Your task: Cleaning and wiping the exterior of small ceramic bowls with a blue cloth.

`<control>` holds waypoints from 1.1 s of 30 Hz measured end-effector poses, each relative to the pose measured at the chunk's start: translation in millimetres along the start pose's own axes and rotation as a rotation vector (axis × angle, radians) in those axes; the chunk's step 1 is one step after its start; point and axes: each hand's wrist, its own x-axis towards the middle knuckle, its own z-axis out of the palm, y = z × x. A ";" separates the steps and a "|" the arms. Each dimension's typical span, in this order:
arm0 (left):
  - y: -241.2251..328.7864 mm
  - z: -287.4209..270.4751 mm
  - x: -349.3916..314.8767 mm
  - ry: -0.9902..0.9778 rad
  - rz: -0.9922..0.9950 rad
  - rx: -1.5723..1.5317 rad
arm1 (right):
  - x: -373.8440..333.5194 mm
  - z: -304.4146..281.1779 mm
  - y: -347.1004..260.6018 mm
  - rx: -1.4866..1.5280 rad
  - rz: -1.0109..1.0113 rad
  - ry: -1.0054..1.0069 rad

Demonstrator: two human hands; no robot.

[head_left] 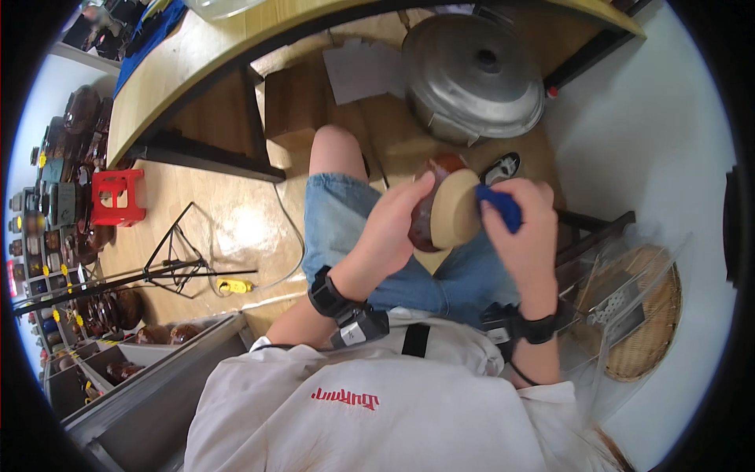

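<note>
Above my lap, my left hand (391, 228) is closed round a rounded pot (456, 211). The pot is tilted on its side, with a reddish-brown glossy wall and a pale, unglazed end turned to the right. Its opening is hidden. My right hand (528, 228) pinches a wad of blue cloth (503, 208) beside the pale end. The cloth looks to be against the edge of that end, though I cannot tell how firmly.
A large lidded metal pot (472, 75) stands under the wooden table (189, 59), near a brown box (295, 102). A red stool (118, 197), a tripod (177, 267) and a yellow power strip (234, 285) are leftward. A woven basket (649, 330) lies right; brown jars fill the far-left shelves.
</note>
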 end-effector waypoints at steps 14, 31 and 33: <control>15.4 7.9 -1.1 0.001 0.137 0.184 | 13.8 -25.4 0.8 -0.007 -0.151 -0.506; 126.5 114.5 47.5 -0.430 1.517 1.689 | 109.2 -92.5 -29.6 0.070 -0.106 0.064; 134.7 122.7 65.9 -0.421 1.531 1.734 | 125.1 -92.3 -26.3 0.065 -0.112 0.126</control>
